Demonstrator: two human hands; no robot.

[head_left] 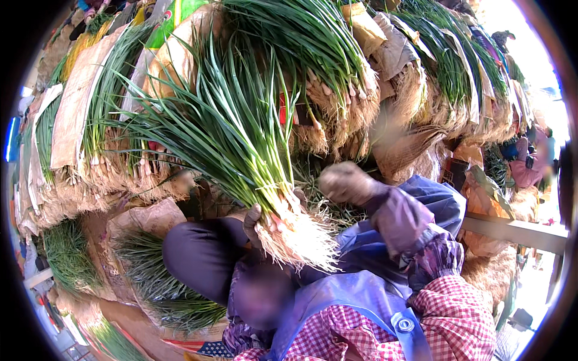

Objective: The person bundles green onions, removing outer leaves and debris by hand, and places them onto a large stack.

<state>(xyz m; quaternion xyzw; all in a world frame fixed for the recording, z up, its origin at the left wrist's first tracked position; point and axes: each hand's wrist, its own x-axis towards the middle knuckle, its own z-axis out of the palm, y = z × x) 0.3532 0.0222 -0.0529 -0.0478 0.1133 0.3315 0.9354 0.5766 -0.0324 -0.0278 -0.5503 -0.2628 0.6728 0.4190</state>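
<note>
A large bunch of spring onions (241, 144) rises in front of me, its green leaves fanning up and to the left. White bulbs sit low in the bunch, and pale roots (299, 240) spread out above my lap. My left hand (253, 228), in a dark glove, is closed around the bunch just above the roots; leaves and stalks hide part of its fingers. To the right of the stalks, apart from them, my gloved right hand (348, 183) is curled into a fist and slightly blurred. Whatever it may hold is hidden.
Spring onion bundles (328, 66) are stacked along the far side, roots facing me, with brown paper sheets (90, 90) between some. More greens (165, 271) lie at my left beside cardboard. A metal rail (518, 233) runs at my right. Another person (530, 159) is at far right.
</note>
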